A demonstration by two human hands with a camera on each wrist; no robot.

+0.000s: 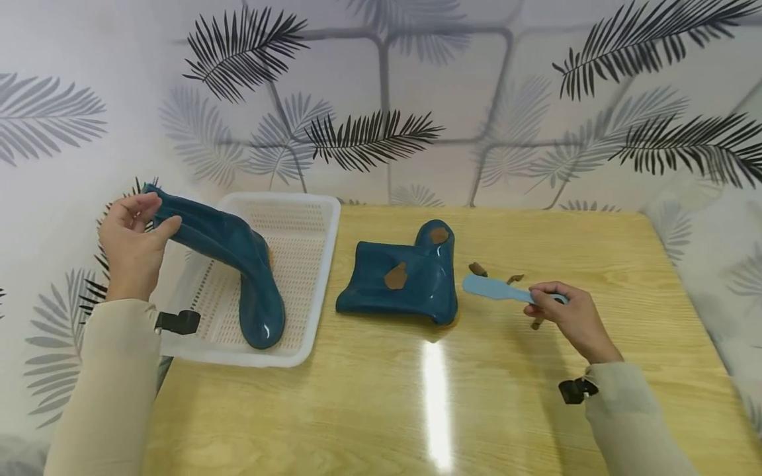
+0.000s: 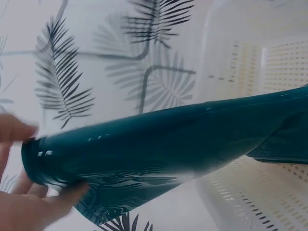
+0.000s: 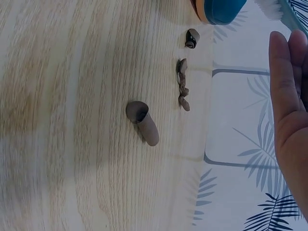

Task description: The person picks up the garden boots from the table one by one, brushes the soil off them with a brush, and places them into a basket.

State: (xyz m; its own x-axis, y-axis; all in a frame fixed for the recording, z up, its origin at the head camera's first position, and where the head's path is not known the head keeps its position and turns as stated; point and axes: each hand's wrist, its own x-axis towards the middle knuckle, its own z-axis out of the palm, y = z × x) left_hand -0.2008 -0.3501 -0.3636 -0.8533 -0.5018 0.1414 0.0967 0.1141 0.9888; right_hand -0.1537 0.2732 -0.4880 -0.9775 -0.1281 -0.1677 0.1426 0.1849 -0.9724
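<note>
My left hand (image 1: pixel 133 244) grips the top of a dark teal rubber boot (image 2: pixel 144 149), thumb on one side and fingers round the rim. Its toe end lies in a white plastic basket (image 1: pixel 324 264), while the shaft slants up past the basket's left side. A second teal rubber boot (image 1: pixel 381 264) lies sideways on the table, with brown patches on its shaft and toe. In my right hand (image 1: pixel 571 317) is the handle of a light blue brush (image 1: pixel 491 287), its white bristles (image 3: pixel 269 7) partly seen in the right wrist view.
Several brown clumps lie on the wooden table (image 1: pixel 381 410), including a rounded one (image 1: pixel 477 270) near the brush and a curled one (image 3: pixel 144 125). A leaf-patterned sheet (image 1: pixel 417 79) stands behind the table and shows at both sides.
</note>
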